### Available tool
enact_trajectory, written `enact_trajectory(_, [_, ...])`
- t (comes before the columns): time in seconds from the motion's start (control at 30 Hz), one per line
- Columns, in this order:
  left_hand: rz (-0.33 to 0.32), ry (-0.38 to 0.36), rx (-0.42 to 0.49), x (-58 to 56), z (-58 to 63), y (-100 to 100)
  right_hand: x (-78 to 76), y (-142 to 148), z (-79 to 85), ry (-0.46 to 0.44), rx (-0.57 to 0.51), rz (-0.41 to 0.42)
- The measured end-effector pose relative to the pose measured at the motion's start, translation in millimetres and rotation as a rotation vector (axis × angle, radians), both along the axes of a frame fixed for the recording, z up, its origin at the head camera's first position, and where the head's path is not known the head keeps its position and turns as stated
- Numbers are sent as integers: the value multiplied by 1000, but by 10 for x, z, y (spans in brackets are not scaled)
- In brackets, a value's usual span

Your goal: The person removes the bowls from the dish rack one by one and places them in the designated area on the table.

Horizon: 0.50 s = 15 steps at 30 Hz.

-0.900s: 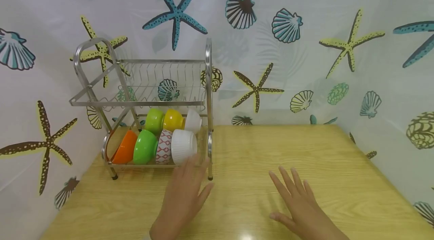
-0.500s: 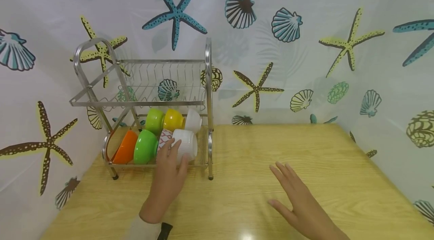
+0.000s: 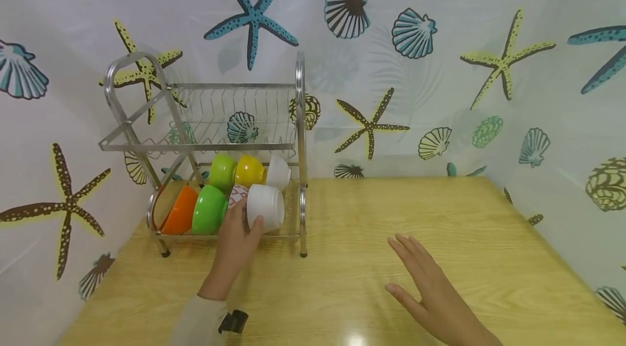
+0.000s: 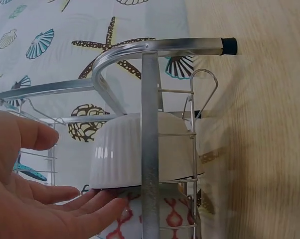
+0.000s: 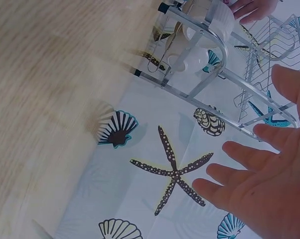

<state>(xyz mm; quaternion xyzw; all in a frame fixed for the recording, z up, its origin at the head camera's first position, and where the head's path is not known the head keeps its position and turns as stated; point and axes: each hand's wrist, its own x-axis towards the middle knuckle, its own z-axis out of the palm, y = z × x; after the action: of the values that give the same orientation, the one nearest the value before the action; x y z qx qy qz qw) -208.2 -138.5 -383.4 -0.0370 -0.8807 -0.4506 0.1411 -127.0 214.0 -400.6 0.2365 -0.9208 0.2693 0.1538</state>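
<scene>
My left hand reaches the lower tier of a metal dish rack. Its fingers lie between a white ribbed bowl and a bowl with a red pattern. The thumb stands apart from the white ribbed bowl in the left wrist view, so the bowl is not gripped. My right hand hovers over the table on the right, fingers straight and thumb spread, holding nothing. In the right wrist view the right hand's palm shows.
Left in the lower tier sit an orange bowl and a green bowl. Behind stand a lime bowl, a yellow bowl and a smaller white bowl. A wooden table bears the rack; a patterned curtain hangs behind.
My left hand has moved up and left from in front of the rack, its fingers now between the white and red-patterned bowls. The right hand has turned slightly, its fingers closer together.
</scene>
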Motion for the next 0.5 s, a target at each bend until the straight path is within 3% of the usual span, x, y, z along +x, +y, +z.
enact_trajectory(0.23, [-36, -67, 159, -121, -91, -72, 11, 15, -16, 2, 11, 1])
enact_trajectory(0.5, [37, -131, 160, -168, -32, -108, 12, -16, -22, -10, 9, 24])
